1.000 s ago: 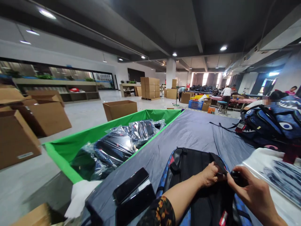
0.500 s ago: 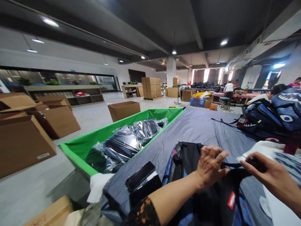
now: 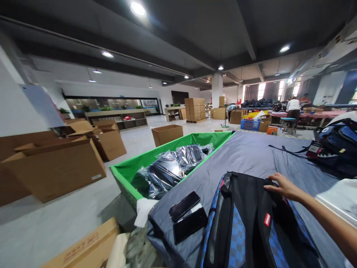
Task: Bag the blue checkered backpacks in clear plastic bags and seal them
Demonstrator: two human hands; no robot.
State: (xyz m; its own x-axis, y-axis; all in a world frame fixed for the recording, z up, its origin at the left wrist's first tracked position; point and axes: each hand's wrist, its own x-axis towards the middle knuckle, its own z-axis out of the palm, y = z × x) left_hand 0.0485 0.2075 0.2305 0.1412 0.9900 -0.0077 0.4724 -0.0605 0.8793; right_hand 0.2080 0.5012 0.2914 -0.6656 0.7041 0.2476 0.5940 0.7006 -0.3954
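Note:
A black backpack (image 3: 249, 208) with blue checkered panels and a small red label lies on the grey cloth of the table, straps side up. At its upper right edge is my right hand (image 3: 283, 187), the fingers bent over and gripping the black fabric there. The hand's thumb side is partly hidden. My left hand is out of the picture. Left of the backpack lie two dark phones, one (image 3: 184, 206) just above the other (image 3: 190, 225).
A green-lined bin (image 3: 126, 167) beside the table holds several plastic-wrapped bags (image 3: 167, 165). Open cardboard boxes (image 3: 64, 167) stand on the floor at left. More backpacks (image 3: 338, 145) and a clear plastic bag (image 3: 340, 197) lie at right. Other people work farther back.
My left hand has left the backpack and gone out of view. My right hand has moved from a dark strap to the backpack's upper edge. The view has swung left.

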